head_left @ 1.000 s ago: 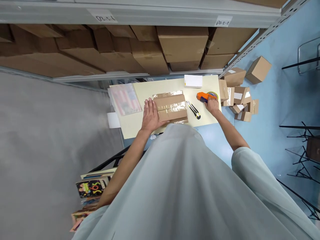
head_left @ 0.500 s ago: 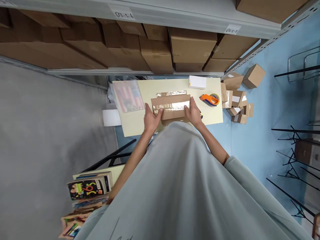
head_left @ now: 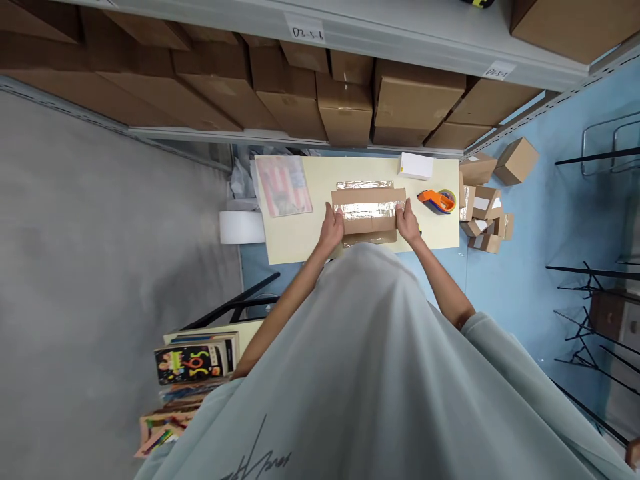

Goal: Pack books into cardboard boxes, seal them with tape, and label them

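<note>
Both hands grip a brown cardboard piece (head_left: 373, 225) with shiny clear tape across it, held over the cream table (head_left: 295, 240). My left hand (head_left: 332, 228) is closed on its left end, thumb on top. At the right end, my right hand (head_left: 407, 221) holds it the same way. Taped cardboard also shows beyond and below the piece's long edges. To the right lies an orange tape dispenser (head_left: 437, 201). A white box (head_left: 416, 166) stands at the table's far edge, and a clear sleeve with a faded picture (head_left: 285, 186) lies on the left.
Above the table is a metal shelf (head_left: 400, 37) packed with cardboard boxes (head_left: 345, 110). Small cartons (head_left: 487, 203) are heaped right of the table. A white roll (head_left: 242, 227) sits off its left edge. Books (head_left: 193, 362) are stacked at lower left, near black metal legs (head_left: 235, 303).
The camera view has shifted, so the table and shelf appear further right. Both hands keep hold of the cardboard piece, which now looks more level.
</note>
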Motion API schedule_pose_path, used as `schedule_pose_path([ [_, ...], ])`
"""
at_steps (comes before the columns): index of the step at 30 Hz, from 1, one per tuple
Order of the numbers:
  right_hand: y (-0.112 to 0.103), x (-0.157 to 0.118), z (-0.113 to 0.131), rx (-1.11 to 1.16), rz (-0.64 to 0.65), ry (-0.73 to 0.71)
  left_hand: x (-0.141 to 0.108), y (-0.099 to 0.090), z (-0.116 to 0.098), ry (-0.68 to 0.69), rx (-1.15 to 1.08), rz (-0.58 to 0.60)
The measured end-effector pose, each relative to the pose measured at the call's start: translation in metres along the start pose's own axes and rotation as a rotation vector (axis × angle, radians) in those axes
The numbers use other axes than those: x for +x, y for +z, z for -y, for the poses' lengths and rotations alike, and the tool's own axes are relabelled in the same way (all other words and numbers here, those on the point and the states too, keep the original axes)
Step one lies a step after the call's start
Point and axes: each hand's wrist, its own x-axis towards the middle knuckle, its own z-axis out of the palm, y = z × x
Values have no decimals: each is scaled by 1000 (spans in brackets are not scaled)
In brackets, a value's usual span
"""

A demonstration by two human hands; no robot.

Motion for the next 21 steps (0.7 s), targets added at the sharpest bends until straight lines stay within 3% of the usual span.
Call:
schedule_pose_path([
  [4,13,-9,30,-114,-218,36,-8,14,-19,127,62,-111],
  [8,32,-12,57,-199,-201,15,-7,26,-24,144,100,-162],
  [12,36,-8,52,-210,-178,7,-2,23,-12,136,48,-154],
  [16,30,-2,33,-188,-196,123,0,13,-2,168,-3,-95],
  [21,31,6,37,-157,-237,198,4,16,-7,-10,-13,-113],
])
